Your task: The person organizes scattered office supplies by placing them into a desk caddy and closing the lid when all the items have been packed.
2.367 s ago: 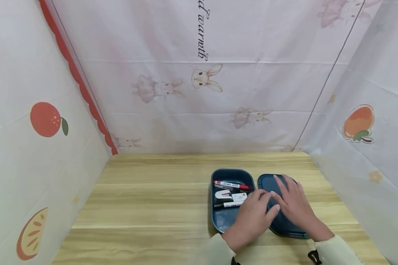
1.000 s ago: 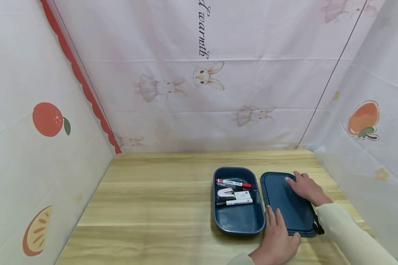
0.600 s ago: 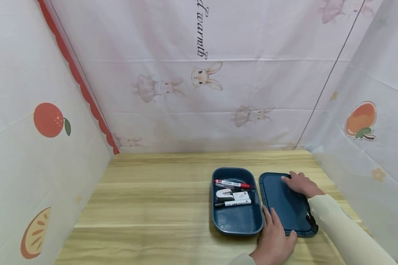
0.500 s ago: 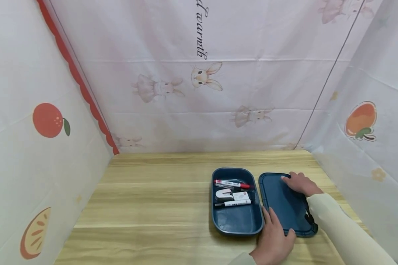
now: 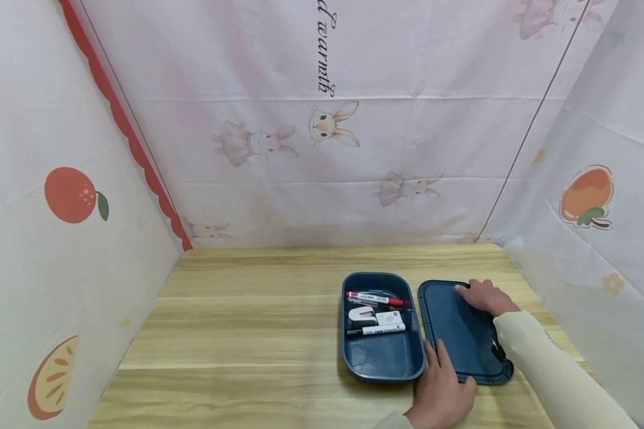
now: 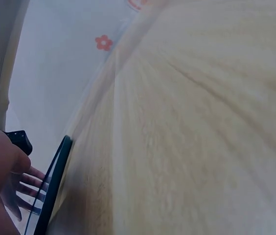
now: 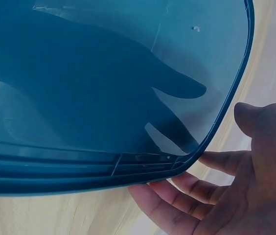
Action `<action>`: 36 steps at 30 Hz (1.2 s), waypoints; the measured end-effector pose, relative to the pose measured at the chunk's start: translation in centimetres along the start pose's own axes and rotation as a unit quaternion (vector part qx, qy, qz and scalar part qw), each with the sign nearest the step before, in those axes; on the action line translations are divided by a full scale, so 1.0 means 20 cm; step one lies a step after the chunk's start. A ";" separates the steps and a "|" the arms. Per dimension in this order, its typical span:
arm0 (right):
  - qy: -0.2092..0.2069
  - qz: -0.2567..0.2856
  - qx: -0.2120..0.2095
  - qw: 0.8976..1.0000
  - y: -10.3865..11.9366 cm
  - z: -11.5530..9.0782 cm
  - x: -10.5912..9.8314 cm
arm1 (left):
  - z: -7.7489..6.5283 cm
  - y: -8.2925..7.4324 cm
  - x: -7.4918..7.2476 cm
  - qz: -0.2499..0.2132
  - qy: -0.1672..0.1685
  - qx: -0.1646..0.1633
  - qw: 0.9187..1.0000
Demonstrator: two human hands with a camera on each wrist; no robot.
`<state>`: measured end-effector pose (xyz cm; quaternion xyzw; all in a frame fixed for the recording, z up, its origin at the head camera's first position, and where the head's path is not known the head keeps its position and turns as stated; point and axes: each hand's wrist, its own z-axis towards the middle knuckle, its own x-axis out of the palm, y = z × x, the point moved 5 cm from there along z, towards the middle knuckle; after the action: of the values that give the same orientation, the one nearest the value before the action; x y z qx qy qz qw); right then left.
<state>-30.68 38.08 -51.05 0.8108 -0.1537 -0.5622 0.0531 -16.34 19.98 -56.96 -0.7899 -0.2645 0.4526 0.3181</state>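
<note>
A dark blue open box (image 5: 383, 376) sits on the table, with its flat blue lid (image 5: 456, 328) just to the right. Straight fingers of my left hand (image 5: 441, 387) reach into the narrow gap between box and lid, the thumb by the lid's near edge. At the lid's far right corner is my right hand (image 5: 485, 298); in the right wrist view its loosely bent fingers (image 7: 192, 191) touch the rim from outside while the thumb stands off. Inside the box lie a red marker (image 5: 375, 298), what looks like a small stapler (image 5: 362, 316), a small white packet (image 5: 389, 317) and a black-capped marker (image 5: 378, 329).
The wood-grain table (image 5: 236, 333) stretches left of the box. Printed cloth walls (image 5: 279, 208) enclose it at the back and both sides. The right wall (image 5: 585, 286) is near my right sleeve (image 5: 553, 363).
From above the box and lid, my hands have parted: the left came down to the near side, the right went to the lid's far corner. Over the last half second both are nearly still.
</note>
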 end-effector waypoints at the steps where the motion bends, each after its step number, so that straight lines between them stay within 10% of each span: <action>1: 0.000 0.000 0.000 1.000 0.00 0.00 0.00 | 0.00 0.00 0.00 0.002 0.000 0.001 1.000; 17: 0.007 0.008 -0.010 1.000 -0.03 0.00 -0.03 | 0.01 -0.03 0.01 -0.051 0.000 0.015 0.999; 36: 0.010 0.147 0.003 0.989 -0.13 -0.05 -0.11 | -0.07 -0.11 -0.10 -0.143 -0.071 0.090 0.983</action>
<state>-29.92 41.12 -49.38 0.7850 -0.2727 -0.5398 0.1339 -16.34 19.58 -53.65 -0.6778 -0.3553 0.4793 0.4296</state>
